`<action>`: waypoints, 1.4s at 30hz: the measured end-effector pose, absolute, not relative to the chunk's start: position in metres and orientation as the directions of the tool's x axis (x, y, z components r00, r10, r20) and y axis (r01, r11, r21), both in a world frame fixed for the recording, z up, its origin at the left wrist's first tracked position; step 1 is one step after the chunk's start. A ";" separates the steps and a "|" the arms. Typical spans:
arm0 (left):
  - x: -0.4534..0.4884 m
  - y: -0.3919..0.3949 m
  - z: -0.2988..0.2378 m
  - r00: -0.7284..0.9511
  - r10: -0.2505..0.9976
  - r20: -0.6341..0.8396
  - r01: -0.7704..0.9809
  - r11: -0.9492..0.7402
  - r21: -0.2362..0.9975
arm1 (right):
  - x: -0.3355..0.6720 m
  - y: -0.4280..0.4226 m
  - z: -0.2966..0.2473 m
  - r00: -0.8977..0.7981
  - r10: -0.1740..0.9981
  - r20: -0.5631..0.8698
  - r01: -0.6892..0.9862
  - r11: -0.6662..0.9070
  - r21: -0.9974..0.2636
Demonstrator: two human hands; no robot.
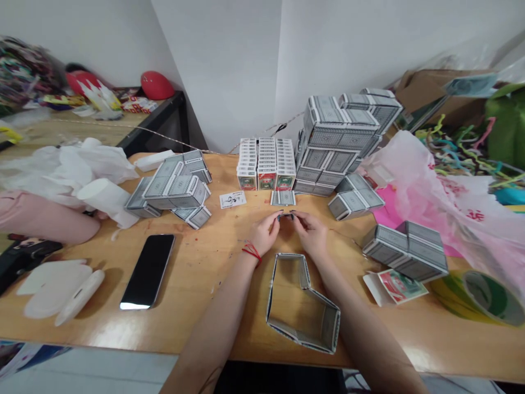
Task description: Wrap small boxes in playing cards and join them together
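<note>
Between my two hands is a thin playing card (286, 215), seen almost edge-on and slightly bowed. My left hand (266, 234), with a red string on the wrist, pinches its left end. The right end is pinched by my right hand (310, 232). Just beyond the fingers lies a small stack of grey-backed cards (283, 197). Nearer my body, between the forearms, an L-shaped frame of joined cards (268, 306) stands on the table, hollow in the middle. A single card (232, 200) with a dark print lies left of the stack.
Packed card boxes (266, 164) stand in rows at the back. Grey card blocks are piled right (328, 158) and left (176, 186), with another block (406, 249) nearer right. A phone (148, 271), torn card box (396, 287), tape roll (479, 295) and pink plastic bag (447, 197) surround the work area.
</note>
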State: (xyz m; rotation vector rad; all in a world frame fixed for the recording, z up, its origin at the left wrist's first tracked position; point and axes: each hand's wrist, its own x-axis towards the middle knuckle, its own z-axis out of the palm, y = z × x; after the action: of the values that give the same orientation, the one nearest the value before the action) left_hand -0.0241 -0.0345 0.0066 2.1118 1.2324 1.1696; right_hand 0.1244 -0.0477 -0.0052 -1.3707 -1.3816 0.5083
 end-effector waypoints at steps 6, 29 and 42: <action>-0.021 -0.033 0.004 0.248 0.843 0.478 0.451 -0.537 0.712 | 0.125 -0.048 -0.003 0.239 0.882 0.407 0.489 0.253 -0.835; -0.013 -0.025 0.001 -0.040 0.850 0.526 0.574 -0.411 0.708 | 0.120 -0.049 -0.001 0.100 0.885 0.455 0.565 0.326 -0.758; -0.016 -0.030 -0.001 0.006 0.872 0.489 0.550 -0.411 0.727 | 0.118 -0.050 0.001 0.103 0.892 0.441 0.550 0.318 -0.772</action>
State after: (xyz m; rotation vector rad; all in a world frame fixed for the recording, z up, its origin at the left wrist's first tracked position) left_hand -0.0157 -0.0296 -0.0010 1.9610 1.4680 1.3664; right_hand 0.1181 -0.0499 0.0014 -1.3530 -1.5702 0.4227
